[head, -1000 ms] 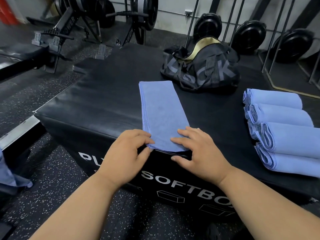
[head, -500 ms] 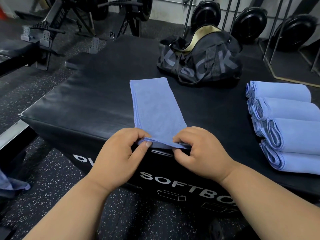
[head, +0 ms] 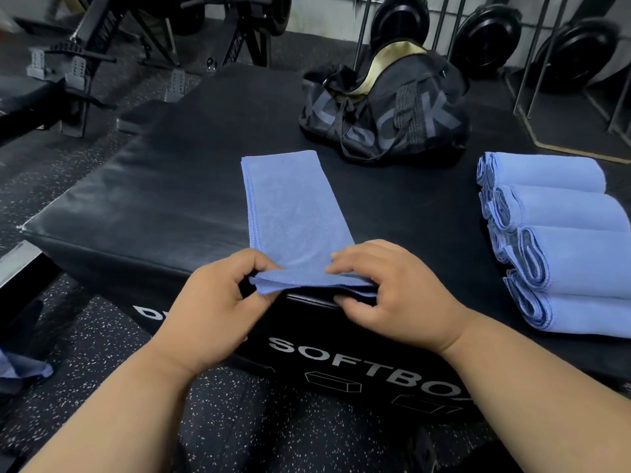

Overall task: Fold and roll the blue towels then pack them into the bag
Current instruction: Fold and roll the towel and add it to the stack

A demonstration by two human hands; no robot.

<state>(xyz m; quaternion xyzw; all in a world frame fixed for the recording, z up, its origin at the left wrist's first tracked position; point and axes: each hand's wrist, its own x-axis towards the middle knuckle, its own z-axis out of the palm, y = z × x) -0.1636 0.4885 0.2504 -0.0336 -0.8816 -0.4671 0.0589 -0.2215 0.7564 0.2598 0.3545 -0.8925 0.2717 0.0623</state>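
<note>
A blue towel (head: 293, 213), folded into a long narrow strip, lies on the black soft box (head: 164, 199) and runs away from me. My left hand (head: 218, 302) pinches its near left corner. My right hand (head: 386, 291) grips its near right corner, fingers on top and thumb beneath. The near end is lifted slightly off the box edge. A black duffel bag (head: 386, 110) with a gold-lined opening sits at the back of the box. Several rolled blue towels (head: 560, 240) lie side by side at the right.
Dark speckled gym floor (head: 85, 336) surrounds the box. Weight benches and racks (head: 78, 63) stand at the back left, weight plates on stands (head: 488, 32) behind the bag. A loose blue cloth (head: 20, 367) lies on the floor at the left edge.
Both hands went from resting flat on the towel's near end to pinching its corners, and the near end has lifted slightly. The camera has moved closer.
</note>
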